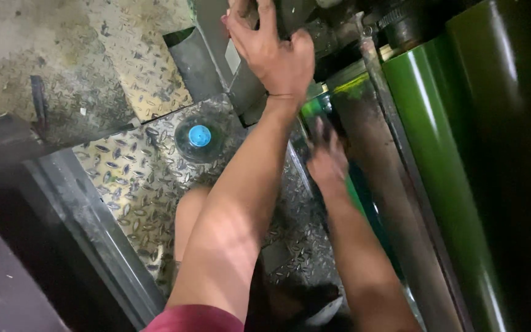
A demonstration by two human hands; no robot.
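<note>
The left hand [278,52] is raised high, fingers spread and curled over the grey metal machine frame [241,80] at the top of the view, palm pressed against it; it grips the frame's edge rather than any loose thing. The right hand [327,157] sits lower and is blurred, fingers loosely bent and pointing down into the narrow gap beside the dark steel roller [376,160]; whether it holds anything there I cannot tell. Just right of that roller runs the long glossy green roller [444,160], lying slantwise from upper right to lower middle, with a smear of bright green ink [348,86] on the parts near its upper end. Below both forearms lies the diamond-pattern steel floor plate [130,178], and on it, left of the left forearm, stands a clear plastic bottle with a blue cap [199,136], seen from above. A bare knee [188,212] shows beneath the left arm
</note>
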